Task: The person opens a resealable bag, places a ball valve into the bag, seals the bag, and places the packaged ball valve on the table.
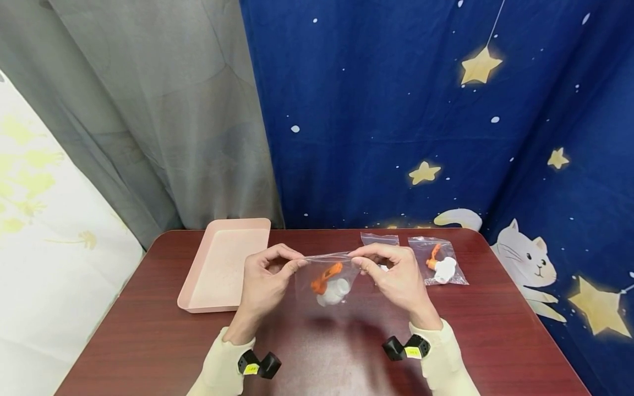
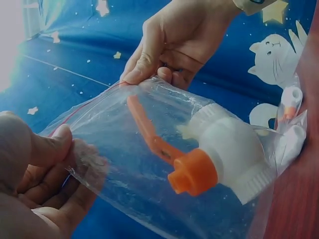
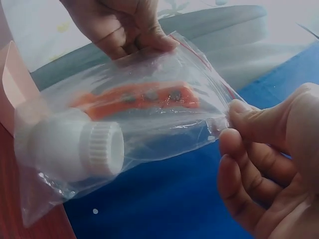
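A clear zip-lock bag [image 1: 305, 283] hangs between my two hands over the table. Inside it lies a white plastic ball valve [image 2: 232, 149] with an orange handle [image 2: 149, 130]. My left hand [image 1: 264, 280] pinches one top corner of the bag between thumb and fingers. At the opposite top corner, my right hand [image 1: 396, 275] pinches the bag the same way. Along the top edge runs a red zip line [image 3: 202, 59], stretched between the two grips. The valve sits low in the bag, its ribbed white end [image 3: 107, 148] facing the right wrist camera.
A pink tray [image 1: 198, 269] stands at the left of the dark red table [image 1: 317, 352]. Toward the back right lies another bagged valve [image 1: 444, 269], and one more zip-lock bag [image 1: 378, 238] is partly hidden behind my right hand. Curtains hang behind the table.
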A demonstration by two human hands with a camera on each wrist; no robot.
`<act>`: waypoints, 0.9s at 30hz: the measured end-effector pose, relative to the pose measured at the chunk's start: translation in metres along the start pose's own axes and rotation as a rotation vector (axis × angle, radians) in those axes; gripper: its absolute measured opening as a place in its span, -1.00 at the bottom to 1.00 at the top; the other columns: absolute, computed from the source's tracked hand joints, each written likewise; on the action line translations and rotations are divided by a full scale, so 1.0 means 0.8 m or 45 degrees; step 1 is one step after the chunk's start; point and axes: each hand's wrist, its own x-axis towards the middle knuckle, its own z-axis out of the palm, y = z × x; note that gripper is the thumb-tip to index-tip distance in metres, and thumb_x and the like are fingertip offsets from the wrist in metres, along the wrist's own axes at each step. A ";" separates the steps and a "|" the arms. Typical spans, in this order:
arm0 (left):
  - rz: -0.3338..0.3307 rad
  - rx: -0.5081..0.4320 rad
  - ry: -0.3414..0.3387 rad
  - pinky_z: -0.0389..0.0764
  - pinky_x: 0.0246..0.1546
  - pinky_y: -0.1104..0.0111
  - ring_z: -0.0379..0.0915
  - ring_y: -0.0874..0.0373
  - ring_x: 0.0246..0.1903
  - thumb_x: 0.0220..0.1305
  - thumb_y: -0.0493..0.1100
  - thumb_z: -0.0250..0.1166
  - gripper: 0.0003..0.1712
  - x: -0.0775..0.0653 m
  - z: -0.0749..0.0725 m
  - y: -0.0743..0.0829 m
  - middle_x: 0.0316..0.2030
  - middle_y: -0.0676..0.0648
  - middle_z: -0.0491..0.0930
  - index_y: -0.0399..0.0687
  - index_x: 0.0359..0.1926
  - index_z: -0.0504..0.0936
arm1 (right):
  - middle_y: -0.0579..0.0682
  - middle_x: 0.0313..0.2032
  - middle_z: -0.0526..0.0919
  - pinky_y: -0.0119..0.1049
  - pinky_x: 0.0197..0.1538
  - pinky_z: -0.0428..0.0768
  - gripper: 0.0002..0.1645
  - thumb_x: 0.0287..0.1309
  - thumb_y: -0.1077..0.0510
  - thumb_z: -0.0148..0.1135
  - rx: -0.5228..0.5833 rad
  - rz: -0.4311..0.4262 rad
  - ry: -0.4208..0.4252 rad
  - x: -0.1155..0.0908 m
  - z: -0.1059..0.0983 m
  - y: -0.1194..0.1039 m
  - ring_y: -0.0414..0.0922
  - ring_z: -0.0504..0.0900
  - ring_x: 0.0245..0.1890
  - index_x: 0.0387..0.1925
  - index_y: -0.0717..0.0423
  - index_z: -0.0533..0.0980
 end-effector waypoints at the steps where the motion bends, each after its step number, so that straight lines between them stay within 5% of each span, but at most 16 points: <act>1: 0.008 -0.008 -0.010 0.67 -0.29 0.50 0.67 0.22 -0.35 0.14 -0.39 0.50 -0.88 0.000 0.000 0.000 -0.36 -0.21 0.70 -0.37 -0.34 0.71 | -0.07 -0.43 0.77 -0.39 -0.60 0.45 -0.86 0.18 0.20 0.48 0.003 0.005 -0.005 0.000 0.000 0.000 -0.19 0.61 -0.54 -0.22 -0.08 0.76; 9: 0.143 -0.150 -0.187 0.73 0.01 0.29 0.75 0.00 -0.12 0.27 -0.48 0.33 -0.93 -0.002 0.005 0.003 -0.17 -0.38 0.71 -0.42 -0.24 0.60 | -0.10 -0.40 0.75 -0.37 -0.55 0.45 -0.89 0.20 0.14 0.48 -0.021 0.063 -0.042 -0.001 0.000 -0.002 -0.24 0.53 -0.53 -0.22 -0.12 0.74; 13: 0.161 -0.141 -0.203 0.75 -0.08 0.30 0.76 -0.04 -0.17 0.24 -0.51 0.34 -0.90 -0.004 0.007 0.006 -0.19 -0.40 0.71 -0.38 -0.22 0.64 | -0.13 -0.36 0.73 -0.39 -0.42 0.55 -0.81 0.20 0.15 0.48 -0.074 -0.005 -0.048 -0.001 0.006 0.000 -0.24 0.59 -0.45 -0.16 -0.13 0.69; 19: 0.107 -0.070 -0.211 0.77 -0.24 0.27 0.76 -0.05 -0.32 0.23 -0.45 0.40 -0.90 -0.008 0.010 0.009 -0.27 -0.30 0.74 -0.31 -0.22 0.72 | -0.23 -0.10 0.72 -0.37 0.01 0.60 -0.49 0.16 0.02 0.52 -0.170 -0.153 -0.156 -0.001 0.028 -0.006 -0.28 0.64 -0.05 0.14 -0.25 0.58; 27: 0.078 -0.006 -0.248 0.76 -0.32 0.31 0.76 -0.05 -0.34 0.21 -0.41 0.44 -0.93 -0.009 0.014 0.013 -0.32 -0.23 0.76 -0.24 -0.27 0.77 | -0.28 -0.30 0.74 -0.44 -0.08 0.58 -0.86 0.21 0.13 0.48 -0.139 -0.379 -0.126 -0.001 0.046 -0.009 -0.32 0.63 -0.20 -0.20 -0.17 0.72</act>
